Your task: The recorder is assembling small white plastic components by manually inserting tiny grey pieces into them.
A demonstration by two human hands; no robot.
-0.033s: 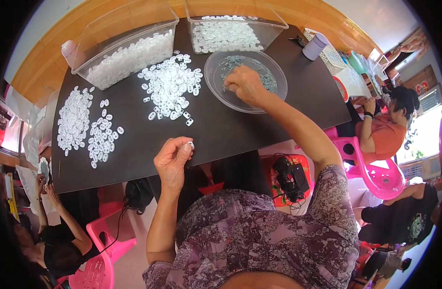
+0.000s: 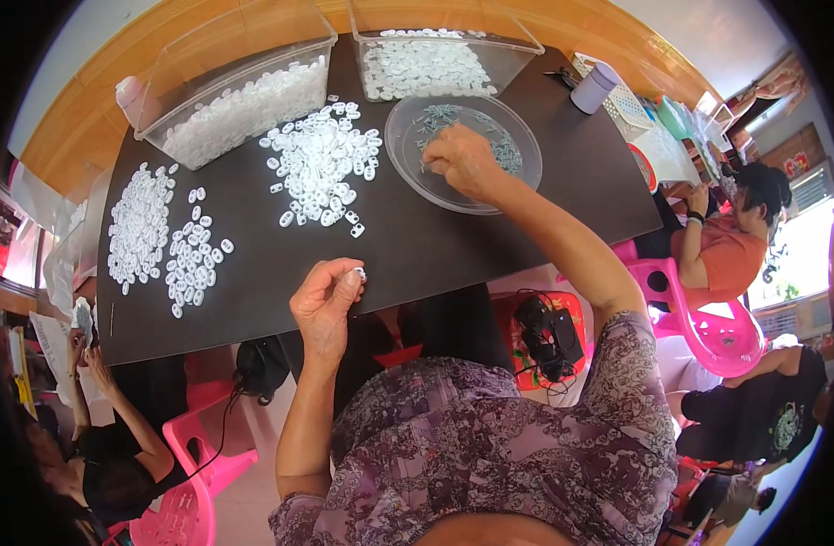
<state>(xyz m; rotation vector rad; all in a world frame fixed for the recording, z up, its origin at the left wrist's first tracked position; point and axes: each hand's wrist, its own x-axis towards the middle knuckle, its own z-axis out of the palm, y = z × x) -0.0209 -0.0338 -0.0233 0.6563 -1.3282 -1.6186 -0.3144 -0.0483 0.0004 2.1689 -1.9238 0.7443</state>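
Looking down on a dark table, the view shows a seated person in a patterned purple top at work with both bare hands. The left hand, at about 7 o'clock from the table's centre and near its front edge, has its fingertips pinched together on one small white plastic piece. The right hand, at about 2 o'clock, reaches into a round clear dish; its fingers are curled downward among small grey-green parts, and whether they grip one cannot be told. Just beside the dish, at 11 o'clock from the centre, lies a loose heap of white pieces. Two smaller groups of white pieces lie at 9 o'clock, near the table's left edge. Along the far edge stand two clear rectangular bins, the left bin at 11 o'clock and the right bin at 12 o'clock, both holding white pieces. A pale cylindrical cup stands at 1 o'clock, near the far right corner. Other people sit around the table: one in an orange top on a pink chair at 3 o'clock, and another at 8 o'clock whose hands are raised by the table's left corner.
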